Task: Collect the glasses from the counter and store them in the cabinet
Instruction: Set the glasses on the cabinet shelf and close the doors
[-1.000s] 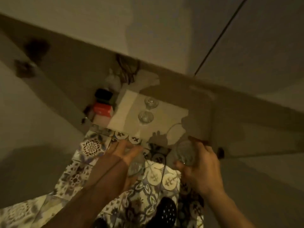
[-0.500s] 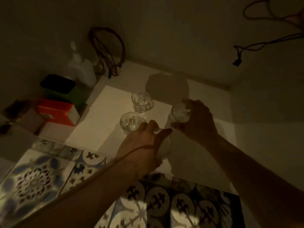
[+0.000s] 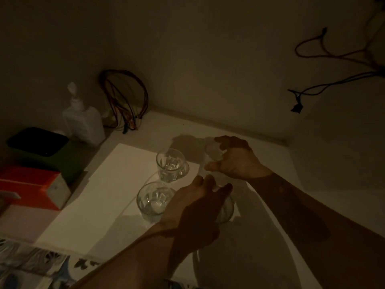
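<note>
I look into a dim cabinet with a pale shelf (image 3: 100,197). Two clear glasses stand upright on it: a far glass (image 3: 171,166) and a near glass (image 3: 153,202). My left hand (image 3: 198,207) is wrapped around a third glass (image 3: 226,211), low over the shelf just right of the near glass. My right hand (image 3: 235,157) grips a fourth glass (image 3: 212,152) from its right side, right of the far glass. Whether either held glass rests on the shelf is unclear.
At the shelf's left stand a white bottle (image 3: 83,119), a dark green box (image 3: 39,147) and an orange-and-white box (image 3: 31,184). A coil of wires (image 3: 125,101) sits in the back corner. More cords (image 3: 325,84) hang on the right wall. Patterned tiles (image 3: 31,268) show bottom left.
Both hands, each with a glass, have gone from outside the cabinet front into it and lowered toward the shelf beside the two standing glasses. The view has closed in.
</note>
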A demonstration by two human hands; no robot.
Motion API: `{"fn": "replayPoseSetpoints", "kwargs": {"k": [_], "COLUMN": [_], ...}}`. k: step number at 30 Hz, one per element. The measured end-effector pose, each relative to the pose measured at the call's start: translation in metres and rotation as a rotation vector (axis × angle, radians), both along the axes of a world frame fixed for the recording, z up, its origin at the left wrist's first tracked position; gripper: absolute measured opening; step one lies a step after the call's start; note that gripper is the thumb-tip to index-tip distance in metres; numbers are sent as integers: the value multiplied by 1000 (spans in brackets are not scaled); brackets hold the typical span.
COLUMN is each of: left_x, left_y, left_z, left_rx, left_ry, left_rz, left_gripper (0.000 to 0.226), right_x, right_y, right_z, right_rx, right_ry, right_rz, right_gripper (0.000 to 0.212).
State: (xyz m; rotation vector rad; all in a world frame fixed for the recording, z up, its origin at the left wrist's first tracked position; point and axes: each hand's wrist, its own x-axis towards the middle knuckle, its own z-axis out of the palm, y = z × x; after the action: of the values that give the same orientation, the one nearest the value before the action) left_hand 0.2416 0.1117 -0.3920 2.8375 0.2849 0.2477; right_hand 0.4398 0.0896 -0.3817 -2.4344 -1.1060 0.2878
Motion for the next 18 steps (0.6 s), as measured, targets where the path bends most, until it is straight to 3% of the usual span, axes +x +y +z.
{"fn": "replayPoseSetpoints", "kwargs": {"k": [14, 18], "left_x": [15, 12], "left_y": [-1, 1], "left_z": [-16, -22], "left_rx": [17, 9], "left_ry": [-39, -78], "left_rz": [5, 10], "left_gripper": [100, 101], "right_x": [2, 2], "right_y": [-1, -5], "right_z": [-17, -17], "right_rx": [64, 31], "right_ry": [74, 82], "right_rz": [50, 75], "right_gripper": [87, 95]}}
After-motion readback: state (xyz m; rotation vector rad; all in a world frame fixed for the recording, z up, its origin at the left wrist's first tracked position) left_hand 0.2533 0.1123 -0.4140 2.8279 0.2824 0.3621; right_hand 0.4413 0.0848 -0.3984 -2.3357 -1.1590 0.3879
